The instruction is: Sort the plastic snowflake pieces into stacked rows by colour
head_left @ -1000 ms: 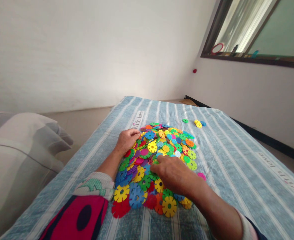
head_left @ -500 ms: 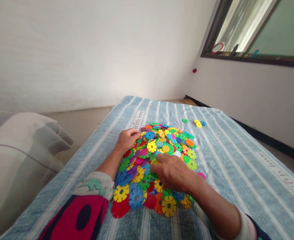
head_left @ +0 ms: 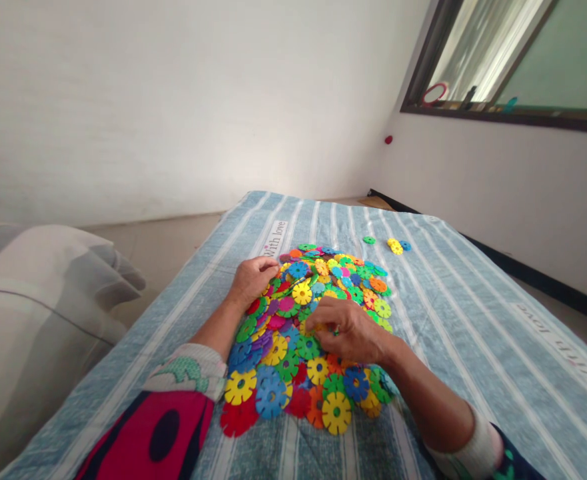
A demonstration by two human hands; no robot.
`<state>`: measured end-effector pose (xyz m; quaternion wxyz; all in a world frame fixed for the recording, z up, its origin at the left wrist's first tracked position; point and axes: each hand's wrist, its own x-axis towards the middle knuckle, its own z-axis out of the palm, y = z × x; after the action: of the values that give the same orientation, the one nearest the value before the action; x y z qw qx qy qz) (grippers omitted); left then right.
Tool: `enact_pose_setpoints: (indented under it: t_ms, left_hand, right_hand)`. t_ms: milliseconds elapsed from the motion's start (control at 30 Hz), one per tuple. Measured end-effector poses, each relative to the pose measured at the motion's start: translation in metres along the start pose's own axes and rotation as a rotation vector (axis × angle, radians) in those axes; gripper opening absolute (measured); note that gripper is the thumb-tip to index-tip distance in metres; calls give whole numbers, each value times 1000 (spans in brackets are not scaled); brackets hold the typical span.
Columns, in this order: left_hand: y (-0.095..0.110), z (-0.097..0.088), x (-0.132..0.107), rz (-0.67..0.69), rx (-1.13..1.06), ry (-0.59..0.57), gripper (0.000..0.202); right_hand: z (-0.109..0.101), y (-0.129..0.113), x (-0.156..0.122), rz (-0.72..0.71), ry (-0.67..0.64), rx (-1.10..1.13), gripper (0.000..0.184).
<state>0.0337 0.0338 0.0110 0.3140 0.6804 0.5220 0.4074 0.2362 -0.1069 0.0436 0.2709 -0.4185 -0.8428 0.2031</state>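
A heap of flat plastic snowflake discs (head_left: pixel 286 365) in many colours lies on the striped cloth, each disc with a centre hole and slots round its edge. At the heap's upper left edge rests my left hand (head_left: pixel 253 281), its thumb and fingers closed together; what they hold, if anything, is hidden. My right hand (head_left: pixel 353 328) is over the middle of the heap with curled fingers. Its fingertips point left, close to a yellow disc, and I cannot make out what is between them. The forearm and hand cover part of the heap's right side.
Beyond the heap, a green disc (head_left: pixel 369 240) lies apart, with a small cluster of yellow and blue discs (head_left: pixel 396 246) to its right. A blue-and-white striped cloth (head_left: pixel 473 347) covers the table. At the left stands something draped in whitish sheer fabric (head_left: pixel 48 320).
My right hand has shifted up and slightly right, its fingers now more curled, uncovering discs at the lower part of the heap. My left hand has stayed in place.
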Motion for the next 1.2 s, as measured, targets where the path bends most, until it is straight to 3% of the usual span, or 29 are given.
enact_pose_setpoints:
  t_ms: [333,500,667,767,900,1067,1200]
  left_hand:
    - [-5,1,2,9,6,10,29]
    - [-7,2,3,8,9,15,28]
    - [-8,2,3,7,2,15,30]
    - [-5,1,3,-7,2,10,29]
    - [0,-1,4,-24,13,19,27]
    - [2,-4,6,-40,60,21,28]
    - [1,-6,7,-50,114,11,37]
  right_hand:
    - [-4,0,-1,70,37,179,25]
    - [-5,3,-3,138,9,201,32]
    - [-11,7,-7,155,36,179,26]
    - [-27,14,-16,181,71,85,23]
    - [-59,35,-39,319,65,-189,19]
    - [-92,70,-73,609,-92,-547,24]
    - [-97,89,-81,726,-202,-654,26]
